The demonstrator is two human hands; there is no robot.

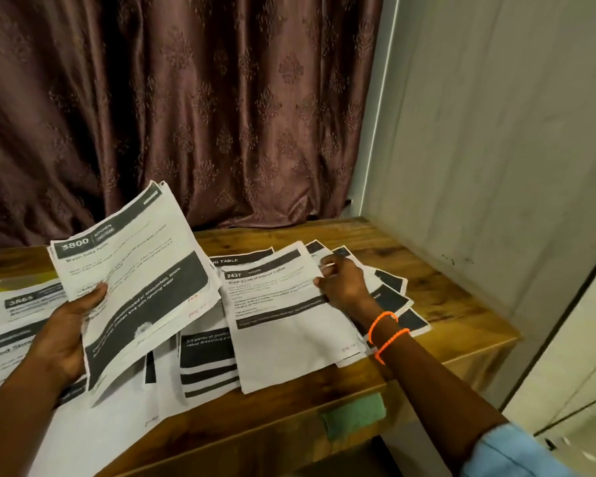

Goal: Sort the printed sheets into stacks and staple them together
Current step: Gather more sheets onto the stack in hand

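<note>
While you sort, L hand [62, 339] grips sheaf [135, 280], R hand [341, 285] pinches top sheet [283, 315].
Paper's light, floppy, slippery: hold edges w/ thumb.

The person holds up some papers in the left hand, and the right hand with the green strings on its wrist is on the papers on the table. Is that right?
Almost. The head view shows the strings on the right hand's wrist are orange, not green. The left hand does hold up a bundle of papers, and the right hand rests on the papers on the table.
</note>
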